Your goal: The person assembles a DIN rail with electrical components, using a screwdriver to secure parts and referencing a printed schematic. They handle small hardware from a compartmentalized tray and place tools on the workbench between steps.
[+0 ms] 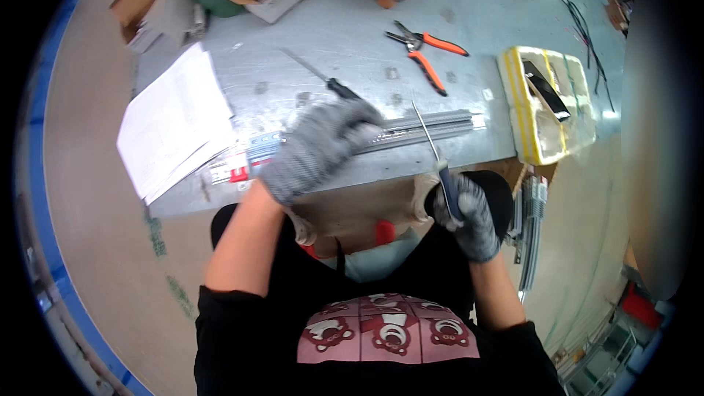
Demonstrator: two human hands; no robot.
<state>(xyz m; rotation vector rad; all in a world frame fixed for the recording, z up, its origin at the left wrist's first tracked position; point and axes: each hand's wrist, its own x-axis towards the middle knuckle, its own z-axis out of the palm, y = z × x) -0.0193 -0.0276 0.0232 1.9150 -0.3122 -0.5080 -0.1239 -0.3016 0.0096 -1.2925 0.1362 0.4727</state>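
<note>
Right hand [475, 224]: I see the gray-gloved fingers [480, 209] wrapped around the handle of the dark-blue-handled tool [449, 194], closed on it with no gap that I can make out.
Dark-blue-handled tool: it is held at the near edge of the bench [293, 37], right of the middle; its thin metal shaft slants far and a little left, crossing in front of the gray strips from my view.
Left hand [315, 150]: the gray-gloved fingers [361, 134] are bent and blurred above the left part of the gray strips; I cannot tell whether they pinch anything or touch the strips.
Gray strips [433, 128]: they lie on the bench, running right from beside the left hand.
Black-handled screwdriver [343, 89]: it lies just on the far side of the left hand, shaft pointing far left; I cannot tell whether the glove touches its handle.
Orange-handled pliers [427, 62]: they lie farther off, handles apart.
Papers [176, 117]: stacked at the left.
Foam tray [518, 114]: at the right, with a black phone [546, 92] on it.
</note>
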